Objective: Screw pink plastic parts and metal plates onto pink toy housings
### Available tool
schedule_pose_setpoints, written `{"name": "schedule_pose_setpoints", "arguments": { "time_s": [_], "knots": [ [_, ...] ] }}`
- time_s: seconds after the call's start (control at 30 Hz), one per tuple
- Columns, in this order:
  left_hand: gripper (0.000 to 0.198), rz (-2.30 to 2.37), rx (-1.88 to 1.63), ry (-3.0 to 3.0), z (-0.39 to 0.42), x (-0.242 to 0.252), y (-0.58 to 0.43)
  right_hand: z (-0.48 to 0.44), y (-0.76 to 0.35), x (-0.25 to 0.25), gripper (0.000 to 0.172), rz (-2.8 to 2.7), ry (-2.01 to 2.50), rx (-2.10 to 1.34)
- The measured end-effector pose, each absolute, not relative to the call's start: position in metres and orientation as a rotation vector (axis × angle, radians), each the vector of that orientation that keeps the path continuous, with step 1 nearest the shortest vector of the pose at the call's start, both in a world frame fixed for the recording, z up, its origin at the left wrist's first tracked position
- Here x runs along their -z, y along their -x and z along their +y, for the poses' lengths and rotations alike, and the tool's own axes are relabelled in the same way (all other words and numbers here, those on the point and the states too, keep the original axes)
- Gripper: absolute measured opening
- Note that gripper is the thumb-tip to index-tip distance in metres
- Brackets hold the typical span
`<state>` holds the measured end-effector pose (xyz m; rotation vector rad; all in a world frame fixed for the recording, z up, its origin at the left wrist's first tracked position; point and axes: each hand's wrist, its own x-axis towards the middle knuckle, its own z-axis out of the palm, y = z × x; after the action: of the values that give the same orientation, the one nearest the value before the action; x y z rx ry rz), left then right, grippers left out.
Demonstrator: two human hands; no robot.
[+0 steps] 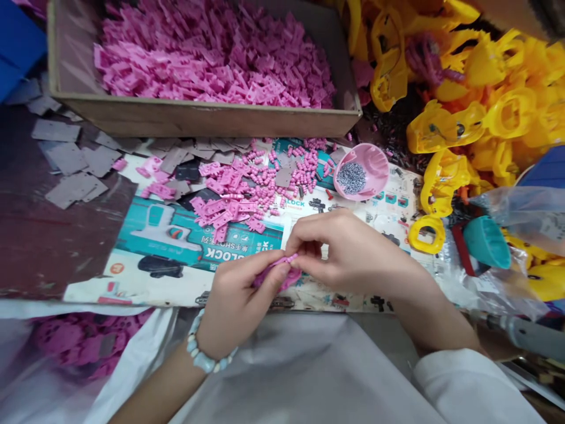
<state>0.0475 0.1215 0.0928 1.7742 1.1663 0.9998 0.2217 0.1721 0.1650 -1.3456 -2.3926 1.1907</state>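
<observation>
My left hand [236,297] is closed around a small pink plastic part [282,272], held just above the table's near edge. My right hand [339,250] pinches the same part from the right, fingertips meeting the left hand's. A beaded bracelet [203,353] circles my left wrist. Loose pink plastic pieces [229,203] and small pink beads [304,162] lie scattered on the printed cardboard sheet [176,247] just beyond my hands.
A cardboard box [198,118] full of pink pieces stands at the back. A pink bowl [362,171] of small metal screws sits right of centre. Yellow plastic shells [477,118] pile at the right, with a teal cup [488,241]. Grey flat pieces [70,159] lie at the left.
</observation>
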Motion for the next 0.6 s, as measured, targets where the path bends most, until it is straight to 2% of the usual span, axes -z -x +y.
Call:
{"name": "schedule_pose_setpoints", "arguments": {
  "time_s": [0.13,0.23,0.33,0.4,0.47,0.6],
  "knots": [
    [0.012,1.150,-1.020,-1.773,0.119,-0.096,-0.036,0.186,-0.216,-0.165,0.012,-2.399,1.151,-1.290],
    [0.013,1.153,-0.989,-1.843,0.116,-0.100,-0.027,0.196,-0.202,-0.148,0.019,-2.462,1.243,-0.955],
    [0.011,1.131,-0.996,-1.892,0.113,-0.104,-0.022,0.195,-0.181,-0.123,0.014,-2.665,1.382,-0.567],
    [0.009,1.114,-1.010,-1.900,0.112,-0.105,-0.022,0.189,-0.171,-0.112,0.016,-2.727,1.393,-0.435],
    [0.006,1.100,-1.017,-1.899,0.113,-0.106,-0.024,0.184,-0.168,-0.109,0.020,-2.723,1.398,-0.442],
    [0.004,1.096,-1.034,-1.923,0.116,-0.107,-0.026,0.180,-0.187,-0.115,0.019,-2.650,1.506,-0.764]
  ]
}}
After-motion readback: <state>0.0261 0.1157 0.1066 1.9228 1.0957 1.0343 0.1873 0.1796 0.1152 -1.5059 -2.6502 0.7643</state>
